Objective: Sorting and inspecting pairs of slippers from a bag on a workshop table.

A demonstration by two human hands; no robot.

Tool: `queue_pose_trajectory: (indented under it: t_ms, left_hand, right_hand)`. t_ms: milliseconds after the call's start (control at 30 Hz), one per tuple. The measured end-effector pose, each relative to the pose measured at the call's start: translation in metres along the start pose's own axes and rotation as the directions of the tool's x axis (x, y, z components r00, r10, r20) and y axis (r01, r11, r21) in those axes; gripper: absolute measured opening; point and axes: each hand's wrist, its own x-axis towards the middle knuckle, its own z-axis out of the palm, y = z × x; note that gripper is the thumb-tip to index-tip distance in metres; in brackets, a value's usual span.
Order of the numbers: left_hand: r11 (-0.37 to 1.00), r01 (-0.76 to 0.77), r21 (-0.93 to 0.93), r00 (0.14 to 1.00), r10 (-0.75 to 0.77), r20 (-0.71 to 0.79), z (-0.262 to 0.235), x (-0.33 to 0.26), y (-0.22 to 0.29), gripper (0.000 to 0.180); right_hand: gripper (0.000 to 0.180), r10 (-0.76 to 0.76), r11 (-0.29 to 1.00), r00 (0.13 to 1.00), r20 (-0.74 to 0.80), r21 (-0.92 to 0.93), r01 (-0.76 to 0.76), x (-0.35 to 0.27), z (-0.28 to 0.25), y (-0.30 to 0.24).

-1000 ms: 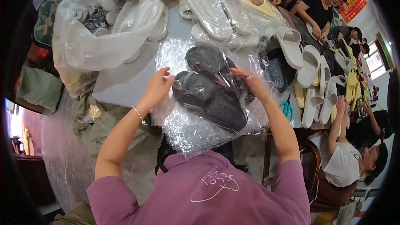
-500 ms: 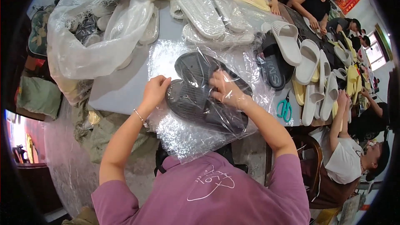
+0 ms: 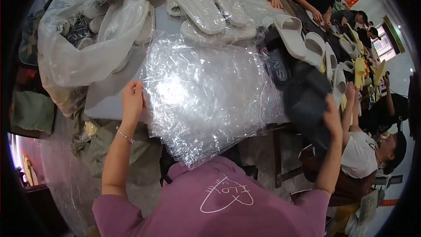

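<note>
A stack of clear plastic bags (image 3: 210,92) lies in front of me, its near corner hanging over the table edge. My left hand (image 3: 133,101) is closed at the stack's left edge, fingers curled and thumb up; whether a bag edge is pinched in it is hidden. Off to the right, my right hand (image 3: 332,118) grips a pair of black slippers (image 3: 307,101), blurred by motion. They hang past the table's right side, close to a seated person's arm. Any wrapping on them is too smeared to make out.
Wrapped white slippers (image 3: 199,8) lie behind the bags. A large translucent sack (image 3: 66,61) of slippers stands at the left. Loose white slippers (image 3: 289,35) and a black slipper (image 3: 277,68) crowd the right. A person in white (image 3: 362,158) sits close by.
My right hand has swung the black slippers off the bag stack to the right. My left hand has shifted left and the view has turned slightly. The green-handled scissors no longer show.
</note>
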Motion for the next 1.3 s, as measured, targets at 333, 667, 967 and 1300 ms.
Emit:
queue_pose_trajectory:
  t_ms: [333,667,967,1300]
  left_hand:
    - [0.997,0.076,-0.024,0.997,-0.076,-0.003,0.038,-0.046,0.006,0.025]
    - [0.366,-0.817,0.445,0.575,0.464,0.673,0.072,-0.163,0.061,0.083]
    - [0.131,-0.794,0.593,0.606,0.228,0.762,0.073,-0.148,0.054,0.083]
    - [0.141,-0.829,0.541,0.557,0.294,0.777,0.035,-0.085,0.022,0.073]
  right_hand:
    - [0.034,-0.18,0.946,0.941,-0.286,0.213,0.245,0.063,0.079,-0.179]
    - [0.012,0.033,0.949,0.974,-0.223,0.311,0.039,0.089,0.2,-0.153]
    - [0.022,-0.003,0.917,0.979,-0.204,0.389,0.084,0.078,0.145,-0.158]
    - [0.022,0.032,0.92,0.967,-0.252,0.387,0.07,0.099,0.158,-0.142]
